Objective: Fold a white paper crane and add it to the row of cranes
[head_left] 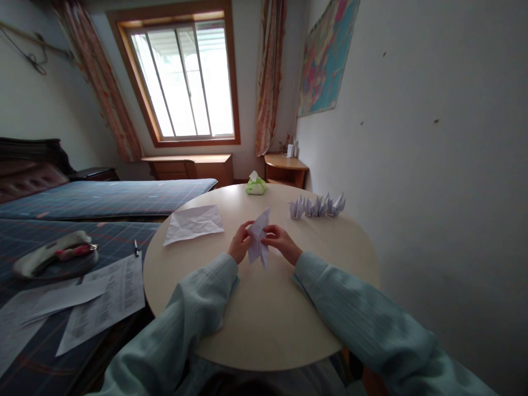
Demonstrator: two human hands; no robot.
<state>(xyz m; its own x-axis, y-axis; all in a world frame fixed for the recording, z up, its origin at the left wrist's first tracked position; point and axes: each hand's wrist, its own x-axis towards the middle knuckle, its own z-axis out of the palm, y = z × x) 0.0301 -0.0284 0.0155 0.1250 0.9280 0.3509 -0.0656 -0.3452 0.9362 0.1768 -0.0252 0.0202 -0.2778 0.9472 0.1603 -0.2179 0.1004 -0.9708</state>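
Between my two hands is a folded white paper piece [258,245] with pointed ends above and below, held over the middle of the round table [280,330]. My left hand [240,242] pinches its left side. On the other side, my right hand [282,241] has its fingers closed on the right edge. A row of several folded paper figures [317,207] with upright points stands farther back on the right. To the left lies a creased sheet of white paper [193,224], flat on the tabletop.
A green tissue pack [256,185] sits at the table's far edge. Left of the table, a bed [152,236] carries printed sheets [107,297], a pen [136,248] and a pale bag-like object [53,254]. A white wall [433,192] runs close along the right.
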